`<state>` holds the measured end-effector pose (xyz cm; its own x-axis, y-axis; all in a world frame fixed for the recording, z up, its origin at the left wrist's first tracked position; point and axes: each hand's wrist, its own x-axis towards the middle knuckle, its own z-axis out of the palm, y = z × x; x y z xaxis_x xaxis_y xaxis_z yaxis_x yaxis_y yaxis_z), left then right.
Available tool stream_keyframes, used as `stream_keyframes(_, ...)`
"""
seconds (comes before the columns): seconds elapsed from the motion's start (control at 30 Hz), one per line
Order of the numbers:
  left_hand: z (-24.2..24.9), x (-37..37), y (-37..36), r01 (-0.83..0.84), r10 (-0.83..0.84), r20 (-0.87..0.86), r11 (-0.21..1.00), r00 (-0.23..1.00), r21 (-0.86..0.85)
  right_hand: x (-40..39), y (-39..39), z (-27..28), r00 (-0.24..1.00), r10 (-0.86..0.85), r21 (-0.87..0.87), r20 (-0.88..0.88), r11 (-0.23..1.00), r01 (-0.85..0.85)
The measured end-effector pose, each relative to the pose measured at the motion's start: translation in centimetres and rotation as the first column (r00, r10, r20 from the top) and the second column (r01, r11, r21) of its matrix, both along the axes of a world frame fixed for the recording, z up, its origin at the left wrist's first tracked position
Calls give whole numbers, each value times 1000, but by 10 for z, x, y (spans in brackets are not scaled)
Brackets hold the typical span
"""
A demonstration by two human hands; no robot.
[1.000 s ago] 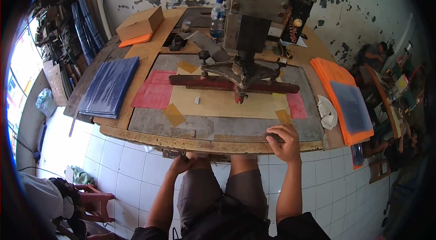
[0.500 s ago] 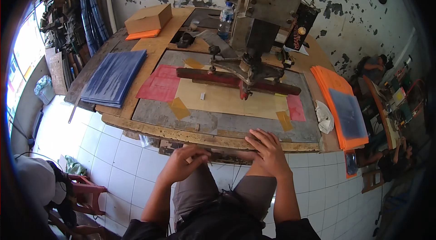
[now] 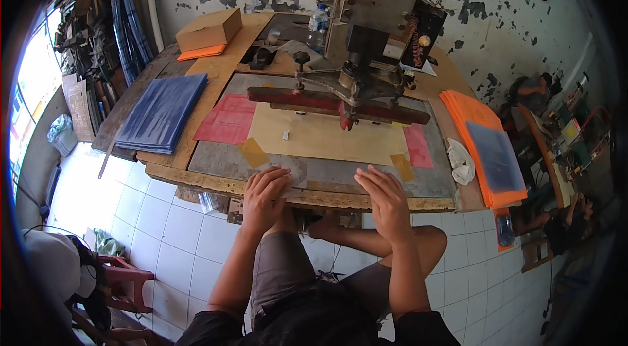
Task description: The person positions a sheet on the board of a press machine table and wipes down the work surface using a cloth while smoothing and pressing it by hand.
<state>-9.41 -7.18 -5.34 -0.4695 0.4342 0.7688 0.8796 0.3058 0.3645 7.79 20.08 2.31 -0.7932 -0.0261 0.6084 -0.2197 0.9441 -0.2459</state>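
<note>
My left hand (image 3: 267, 199) is over the wooden front edge of the worktable, fingers stretched forward and nothing visible in it. Near the same edge, further right, my right hand (image 3: 383, 199) has its fingers extended and holds nothing I can see. Beyond both hands lies a grey metal plate (image 3: 229, 157) with a pale yellow sheet (image 3: 327, 140) on it, held by brown tape (image 3: 254, 153) at the corners. Pink sheets (image 3: 226, 120) show at its left and right ends. A press head with a long dark red bar (image 3: 294, 97) hangs above the sheet.
Blue plastic sheets (image 3: 160, 113) are stacked on the left, near a cardboard box (image 3: 208, 30). Orange folders (image 3: 468, 113) with a clear blue sheet lie right, beside a white cloth (image 3: 460, 161). A water bottle (image 3: 318, 28) stands by the press column. Other people (image 3: 572, 228) sit far right.
The press bar sits higher above the yellow sheet. Both hands have moved up to the table edge, and the left hand's fingers have straightened. My right leg is now bent across.
</note>
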Motion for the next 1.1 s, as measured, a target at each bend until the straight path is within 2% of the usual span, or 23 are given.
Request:
stream_keyframes(0.1, -4, 0, 10, -28, 27, 7, 992, 1000, 121, -1, 0, -5, 1000, -2, 14, -16, 1000, 2)
stream_keyframes(0.4, -9, 3, 13, -76, 66, 55, 975, 996, 209, 0, -13, 7, 999, -1, 83, -47, 997, 5)
stream_keyframes(0.6, 0, 12, 8, -36, 30, 32, 976, 999, 215, 25, -13, 7, 999, 17, 55, 34, 998, -19)
stream_keyframes(0.7, 2, 31, 0, 32, -37, 31, 989, 999, 142, 53, -5, -1, 995, 50, -58, 87, 997, -45)
stream_keyframes(0.83, 15, 52, -15, 237, -232, 114, 971, 966, -29, 98, 10, -20, 976, 48, -145, 214, 989, -17)
stream_keyframes(0.93, 22, 50, -14, 324, -328, 180, 945, 927, 54, 118, 16, -21, 952, 86, -184, 295, 982, -32)
stream_keyframes(0.97, 24, 43, -11, 326, -328, 159, 945, 931, 35, 123, 22, -24, 941, 100, -169, 325, 984, -46)
stream_keyframes(1.07, 49, 22, 9, 293, -279, 144, 951, 950, -92, 124, 24, -4, 900, 100, -264, 423, 964, 17)
stream_keyframes(1.1, 55, 18, 19, 281, -255, 178, 950, 950, -140, 122, 29, 1, 912, 115, -299, 393, 954, 9)
